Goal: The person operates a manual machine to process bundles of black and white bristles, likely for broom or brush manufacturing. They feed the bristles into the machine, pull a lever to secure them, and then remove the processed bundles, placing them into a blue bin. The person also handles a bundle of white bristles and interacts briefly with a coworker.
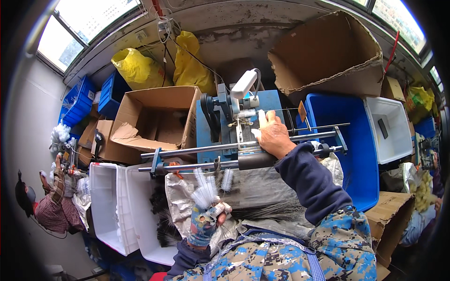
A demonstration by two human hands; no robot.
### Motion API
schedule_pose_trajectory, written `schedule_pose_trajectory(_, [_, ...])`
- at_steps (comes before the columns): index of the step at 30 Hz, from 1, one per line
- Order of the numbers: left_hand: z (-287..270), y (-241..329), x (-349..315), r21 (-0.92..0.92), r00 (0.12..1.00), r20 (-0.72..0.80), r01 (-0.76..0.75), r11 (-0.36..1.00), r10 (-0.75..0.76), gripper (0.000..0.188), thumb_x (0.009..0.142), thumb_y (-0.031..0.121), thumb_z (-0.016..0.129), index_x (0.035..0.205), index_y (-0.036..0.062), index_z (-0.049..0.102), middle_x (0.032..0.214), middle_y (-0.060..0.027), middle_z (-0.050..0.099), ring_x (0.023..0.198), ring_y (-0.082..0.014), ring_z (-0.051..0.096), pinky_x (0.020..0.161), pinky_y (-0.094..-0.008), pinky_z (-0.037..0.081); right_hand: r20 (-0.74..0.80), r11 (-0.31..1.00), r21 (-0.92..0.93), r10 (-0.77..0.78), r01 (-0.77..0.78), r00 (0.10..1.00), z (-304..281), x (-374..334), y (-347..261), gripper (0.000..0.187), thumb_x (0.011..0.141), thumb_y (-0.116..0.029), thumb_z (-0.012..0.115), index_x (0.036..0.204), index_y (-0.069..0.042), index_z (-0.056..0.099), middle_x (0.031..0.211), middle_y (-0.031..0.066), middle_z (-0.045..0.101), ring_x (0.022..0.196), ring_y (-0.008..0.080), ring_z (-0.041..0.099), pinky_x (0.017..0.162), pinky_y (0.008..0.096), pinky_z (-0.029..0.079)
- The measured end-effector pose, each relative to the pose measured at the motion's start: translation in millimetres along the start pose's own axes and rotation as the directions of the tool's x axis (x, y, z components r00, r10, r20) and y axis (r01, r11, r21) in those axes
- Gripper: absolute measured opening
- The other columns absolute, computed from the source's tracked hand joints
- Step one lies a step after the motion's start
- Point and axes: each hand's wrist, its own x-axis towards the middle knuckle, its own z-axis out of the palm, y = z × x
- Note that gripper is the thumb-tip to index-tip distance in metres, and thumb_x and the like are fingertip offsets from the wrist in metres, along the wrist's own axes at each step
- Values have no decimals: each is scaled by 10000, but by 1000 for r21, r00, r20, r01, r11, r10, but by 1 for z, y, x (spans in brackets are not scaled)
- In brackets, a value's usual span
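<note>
My left hand (211,218), in a worn patterned sleeve cuff with wrapped fingertips, is closed around several white bristle brushes (205,189) in front of the machine. Another white brush (227,180) stands up beside the bunch. My right hand (273,136) reaches over the blue bench machine (213,136), its white-covered index finger stretched toward a thin wire and its thumb apart. Just left of those fingertips, a white spiral brush (246,113) sits at the machine's head. The wire runs right to a small brown plate (302,112). My right palm hides part of the carriage.
Steel rails (197,151) cross the machine. Left are an open cardboard box (154,117) and white bins (107,206); right, a blue bin (363,154) and white tub (393,140). Thin wires (272,209) lie before me. A co-worker (56,201) sits far left, another far right.
</note>
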Motion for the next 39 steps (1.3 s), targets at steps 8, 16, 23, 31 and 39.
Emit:
schedule_pose_trajectory(8, [0,2,-2,74,999,-22,-21,997,22,155,817,10,525,971,9,516,780,-162,596,516,-92,505,431,-185,376,-68,999,-18,-42,41,997,21,10,-42,576,733,-245,614,1157,84,405,952,190,491,837,298,545,709,351,482])
schedule_pose_trajectory(16, [-5,8,-2,31,997,-76,-3,1000,5,148,827,29,523,974,19,517,800,-161,605,517,-102,511,413,-186,364,-30,992,-79,-103,100,994,-8,-5,15,443,712,-258,641,1016,29,496,992,138,468,929,287,482,707,405,431])
schedule_pose_trajectory(23, [6,6,12,-48,1000,8,28,998,-28,174,816,20,530,988,41,508,837,-177,592,503,-114,495,408,-200,350,-219,912,-407,-153,52,964,-33,16,69,196,681,-121,593,869,-65,593,862,62,554,883,226,490,757,387,338])
schedule_pose_trajectory(31, [-31,20,-7,27,974,-24,-226,974,226,224,828,14,495,1048,60,496,900,-173,580,509,-94,495,381,-192,361,-148,893,-228,-425,388,893,-99,-60,29,67,632,-22,523,692,-30,551,604,80,492,642,264,494,572,385,345])
schedule_pose_trajectory(39, [-10,-14,12,-261,920,349,-89,961,180,242,805,99,579,1031,40,517,856,-139,608,511,-97,538,414,-199,411,-57,628,770,-113,115,992,-22,-136,-26,196,846,-139,508,921,30,573,759,75,575,776,182,530,682,294,404])
